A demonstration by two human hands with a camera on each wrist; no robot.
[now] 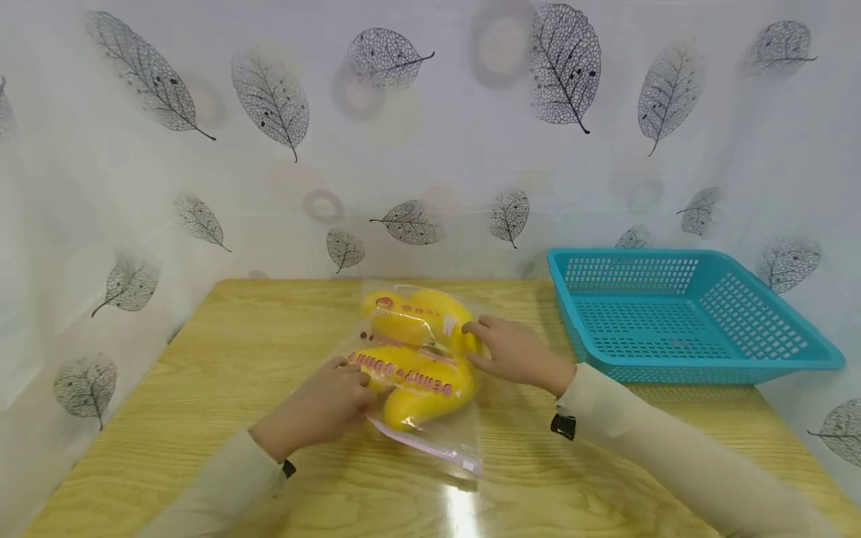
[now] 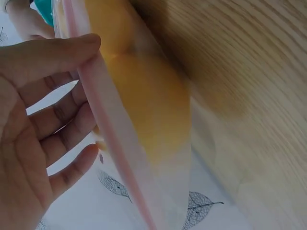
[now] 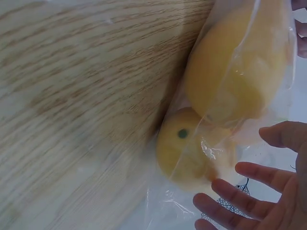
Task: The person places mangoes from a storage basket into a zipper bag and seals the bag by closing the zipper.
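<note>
The fingers [image 2: 57, 115] of the left hand [image 1: 323, 407] are held nearly straight and slightly apart, with the thumb laid along the pink zip strip [image 2: 108, 143] of a clear plastic bag [image 1: 430, 418]; whether the strip is pinched cannot be told. In the head view this hand is seen resting on the bag's edge at about 8 o'clock from the bag's middle. The fingers [image 3: 249, 199] of the right hand [image 1: 514, 351] are spread and relaxed, and their tips are placed against the bag's side at about 3 o'clock. Nothing is gripped by them.

Inside the bag, yellow plush toys [image 1: 417, 351] with red lettering are enclosed. The bag is laid flat on the wooden table [image 1: 202, 388], near the table's centre, with its sealed strip turned toward 6 o'clock, the person's side. In the right wrist view a small dark dot is seen on one yellow toy.

A teal plastic basket [image 1: 693, 314] is set on the table at 3 o'clock from the bag, well apart from it. Behind the table, a white curtain [image 1: 430, 134] printed with grey leaves is hung.
</note>
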